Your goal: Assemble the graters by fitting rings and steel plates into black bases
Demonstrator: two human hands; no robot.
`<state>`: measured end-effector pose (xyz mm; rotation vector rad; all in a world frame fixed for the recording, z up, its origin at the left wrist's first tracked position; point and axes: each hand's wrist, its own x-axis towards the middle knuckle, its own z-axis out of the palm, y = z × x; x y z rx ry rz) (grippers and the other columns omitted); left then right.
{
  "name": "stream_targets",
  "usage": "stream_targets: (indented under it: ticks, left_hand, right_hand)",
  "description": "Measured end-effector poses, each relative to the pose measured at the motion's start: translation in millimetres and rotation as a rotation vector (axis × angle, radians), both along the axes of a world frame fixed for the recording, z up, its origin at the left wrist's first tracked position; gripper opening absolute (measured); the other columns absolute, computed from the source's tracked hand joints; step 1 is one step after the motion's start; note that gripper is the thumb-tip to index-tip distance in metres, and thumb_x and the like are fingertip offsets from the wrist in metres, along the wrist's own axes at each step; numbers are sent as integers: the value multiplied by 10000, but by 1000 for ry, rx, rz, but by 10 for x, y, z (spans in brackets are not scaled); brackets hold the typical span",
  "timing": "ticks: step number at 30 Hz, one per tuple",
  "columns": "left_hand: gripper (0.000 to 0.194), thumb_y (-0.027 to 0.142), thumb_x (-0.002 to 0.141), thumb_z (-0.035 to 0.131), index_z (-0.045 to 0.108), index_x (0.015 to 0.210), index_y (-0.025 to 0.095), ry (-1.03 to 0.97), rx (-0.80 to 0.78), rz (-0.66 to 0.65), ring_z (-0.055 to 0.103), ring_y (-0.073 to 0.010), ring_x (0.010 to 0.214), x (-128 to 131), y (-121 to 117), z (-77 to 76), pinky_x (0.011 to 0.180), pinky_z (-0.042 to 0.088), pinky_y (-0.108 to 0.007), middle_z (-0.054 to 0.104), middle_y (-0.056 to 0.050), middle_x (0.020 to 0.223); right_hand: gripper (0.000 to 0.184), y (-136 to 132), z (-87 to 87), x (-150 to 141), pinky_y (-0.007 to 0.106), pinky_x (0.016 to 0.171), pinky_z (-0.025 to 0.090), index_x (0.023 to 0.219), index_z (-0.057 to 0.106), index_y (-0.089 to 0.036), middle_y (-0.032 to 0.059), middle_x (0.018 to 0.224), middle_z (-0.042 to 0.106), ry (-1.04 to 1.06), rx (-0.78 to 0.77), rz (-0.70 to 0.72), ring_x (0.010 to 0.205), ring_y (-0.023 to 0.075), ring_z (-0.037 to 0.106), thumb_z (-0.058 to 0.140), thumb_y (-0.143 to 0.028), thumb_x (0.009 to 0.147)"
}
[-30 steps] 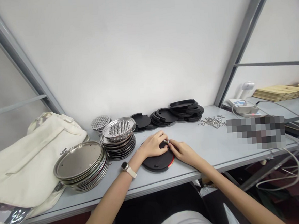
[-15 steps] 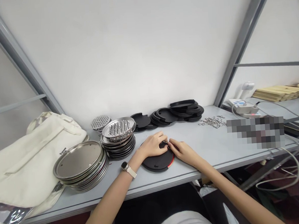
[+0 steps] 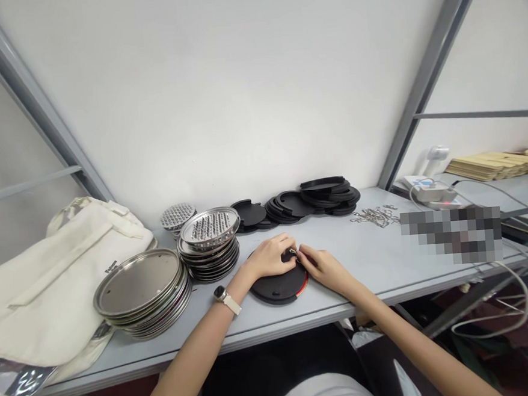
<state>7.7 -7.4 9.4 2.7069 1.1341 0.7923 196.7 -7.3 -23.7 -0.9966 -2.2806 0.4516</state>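
Black disc [image 3: 279, 287] lies flat on the table [image 3: 368, 263], probably for firm backing, left hand [image 3: 272, 255] arched over it, seemingly to steady it (cannot tell what its fingertips grip), right hand [image 3: 320, 266] pinching a small metal clip [image 3: 293, 252] at the rim.

From your head, the camera faces forward and down across the table [image 3: 362, 254], far enough back to show its near edge [image 3: 388, 296] and the wall [image 3: 239, 103] beyond.
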Motion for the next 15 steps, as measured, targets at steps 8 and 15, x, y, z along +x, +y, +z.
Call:
stream_targets:
  ticks: [8,15]
  left_hand:
    - [190,167,754,546,510,939,193,-99,-74,-41,521,-129,708,4,-5,14,655,419,-239,568,-7,895]
    - [187,153,740,548,522,921,191,-147,-119,-53,530,-119,690,8,10,-2,664,435,-239,579,-2,907]
  right_hand:
    - [226,-18,37,-4,227,532,340,880,522,-210,7,676,613,29,-13,22,539,146,563,331,-303,957]
    - [225,-22,34,-5,239,531,340,846,509,-216,12,664,605,27,-22,12,545,155,557,332,-305,952]
